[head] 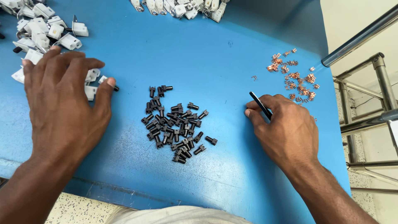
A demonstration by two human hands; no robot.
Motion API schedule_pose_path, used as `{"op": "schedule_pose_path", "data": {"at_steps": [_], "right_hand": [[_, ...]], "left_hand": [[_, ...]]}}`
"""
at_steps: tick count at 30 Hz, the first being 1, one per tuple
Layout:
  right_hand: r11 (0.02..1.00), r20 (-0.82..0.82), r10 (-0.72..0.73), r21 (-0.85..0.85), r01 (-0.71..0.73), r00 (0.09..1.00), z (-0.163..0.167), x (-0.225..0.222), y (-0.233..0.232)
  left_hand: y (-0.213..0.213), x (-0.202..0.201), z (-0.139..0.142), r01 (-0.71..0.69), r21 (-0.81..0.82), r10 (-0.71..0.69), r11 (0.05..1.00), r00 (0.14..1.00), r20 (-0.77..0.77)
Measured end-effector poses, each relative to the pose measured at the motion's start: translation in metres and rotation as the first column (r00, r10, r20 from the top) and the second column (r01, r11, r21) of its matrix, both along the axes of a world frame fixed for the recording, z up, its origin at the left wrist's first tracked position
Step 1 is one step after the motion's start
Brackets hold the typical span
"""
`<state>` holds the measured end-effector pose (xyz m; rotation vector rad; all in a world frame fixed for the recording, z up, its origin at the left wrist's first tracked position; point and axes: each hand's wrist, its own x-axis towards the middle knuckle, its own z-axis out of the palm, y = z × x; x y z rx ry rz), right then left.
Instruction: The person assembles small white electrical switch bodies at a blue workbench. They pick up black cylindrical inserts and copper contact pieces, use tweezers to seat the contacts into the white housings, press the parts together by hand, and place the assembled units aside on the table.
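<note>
My left hand [66, 99] lies palm down at the left of the blue table [215, 62], fingers spread over white plastic housings [45, 33]; its thumb touches one white piece with a black tip [108, 81]. My right hand [286, 128] rests on the table to the right, fingers closed on thin black tweezers [259, 103] that point up and left. Between the hands lies a heap of several small black plastic parts [176, 128]. Neither hand touches that heap.
A scatter of small copper contacts [296, 76] lies beyond the right hand near the table's right edge. More white housings [182, 7] sit at the far edge. Metal rails and frame [365, 83] stand to the right of the table.
</note>
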<state>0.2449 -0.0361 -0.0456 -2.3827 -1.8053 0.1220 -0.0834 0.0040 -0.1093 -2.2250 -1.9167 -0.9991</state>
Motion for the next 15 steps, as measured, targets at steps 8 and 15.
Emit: {"op": "schedule_pose_path", "data": {"at_steps": [8,15], "right_hand": [[1.000,0.008,-0.011,0.001,0.011,1.000,-0.001,0.000,-0.001],[0.988,-0.021,0.061,0.143,-0.057,0.998,-0.006,-0.003,-0.023]], "left_hand": [[0.020,-0.018,-0.015,-0.003,-0.063,-0.010,0.998,0.980,-0.200],[0.048,-0.020,-0.007,0.063,0.139,-0.029,0.988,0.972,-0.231]]}}
